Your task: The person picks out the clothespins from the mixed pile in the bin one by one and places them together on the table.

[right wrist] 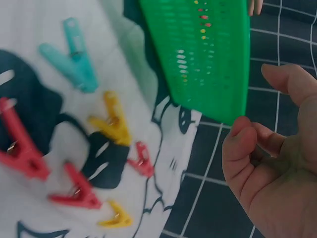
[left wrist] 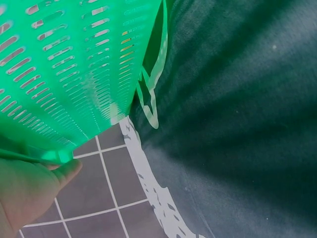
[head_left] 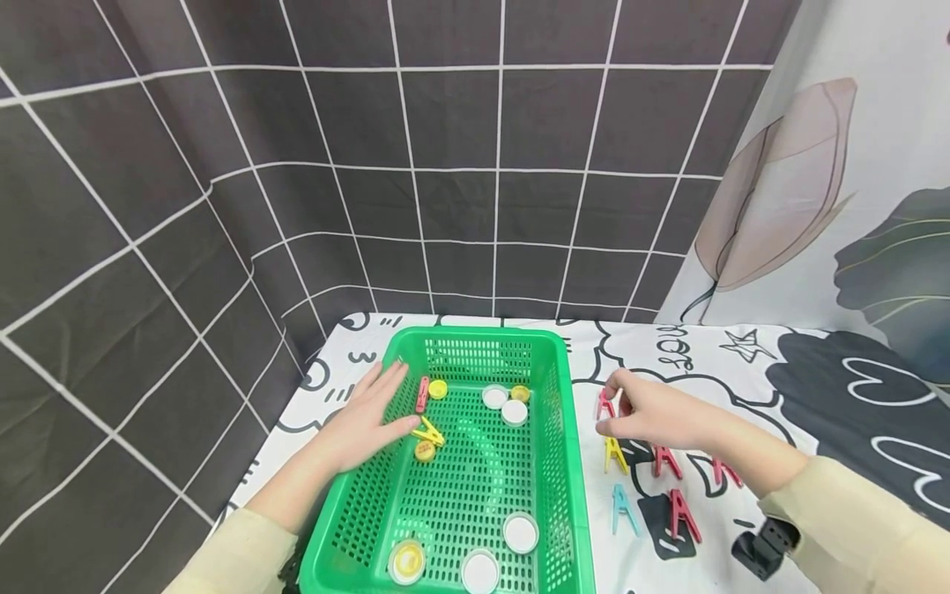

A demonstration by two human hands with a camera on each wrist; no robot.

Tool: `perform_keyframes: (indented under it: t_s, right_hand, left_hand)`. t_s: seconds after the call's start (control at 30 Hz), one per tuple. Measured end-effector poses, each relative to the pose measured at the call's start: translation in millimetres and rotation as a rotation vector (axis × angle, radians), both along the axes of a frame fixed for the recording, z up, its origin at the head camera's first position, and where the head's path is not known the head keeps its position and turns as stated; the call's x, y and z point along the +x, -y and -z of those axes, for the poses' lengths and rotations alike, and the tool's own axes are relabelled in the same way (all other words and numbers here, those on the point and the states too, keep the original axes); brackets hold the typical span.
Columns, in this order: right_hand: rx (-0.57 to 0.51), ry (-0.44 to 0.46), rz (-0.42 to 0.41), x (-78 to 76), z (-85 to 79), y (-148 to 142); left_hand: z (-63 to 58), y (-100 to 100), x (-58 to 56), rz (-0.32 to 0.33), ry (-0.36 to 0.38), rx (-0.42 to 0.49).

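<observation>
A green plastic basket [head_left: 579, 487] stands on the patterned cloth. My left hand [head_left: 359, 429] rests over its left rim with straight fingers, the thumb reaching inside. Near that thumb lie a yellow clothespin [head_left: 430, 432] and a red clothespin [head_left: 422, 394]. Right of the basket, my right hand [head_left: 656, 408] hovers with bent fingers, the thumb apart from them and nothing between. Below it on the cloth are a small red clothespin [right wrist: 142, 159], a yellow clothespin [right wrist: 112, 119], a light blue clothespin [head_left: 624, 506] and further red clothespins [head_left: 683, 516].
Inside the basket lie several white caps [head_left: 514, 412] and yellow caps [head_left: 438, 389], spread over its slotted floor. Dark tile-patterned sheeting [head_left: 460, 198] rises behind and to the left. A black device [head_left: 764, 548] is strapped at the right wrist.
</observation>
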State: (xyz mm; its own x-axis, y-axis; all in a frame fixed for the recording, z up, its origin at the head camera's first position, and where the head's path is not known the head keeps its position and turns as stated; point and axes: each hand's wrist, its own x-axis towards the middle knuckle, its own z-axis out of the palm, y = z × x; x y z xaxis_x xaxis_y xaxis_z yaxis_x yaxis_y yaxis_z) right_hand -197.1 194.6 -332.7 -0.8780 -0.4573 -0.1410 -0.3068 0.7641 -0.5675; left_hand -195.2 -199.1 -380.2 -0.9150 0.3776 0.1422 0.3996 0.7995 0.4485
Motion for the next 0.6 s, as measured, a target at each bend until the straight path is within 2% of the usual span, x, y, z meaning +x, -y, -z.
perform_keyframes:
  t_s: [0.23, 0.6]
  right_hand:
    - [0.002, 0.003, -0.058, -12.6, -10.5, 29]
    - [-0.018, 0.1, -0.052, -28.9, -16.1, 67]
  left_hand:
    - [0.5, 0, -0.4, -0.001, 0.0, -0.002]
    - [1.8, 1, -1.0, 0.0, -0.002, -0.007]
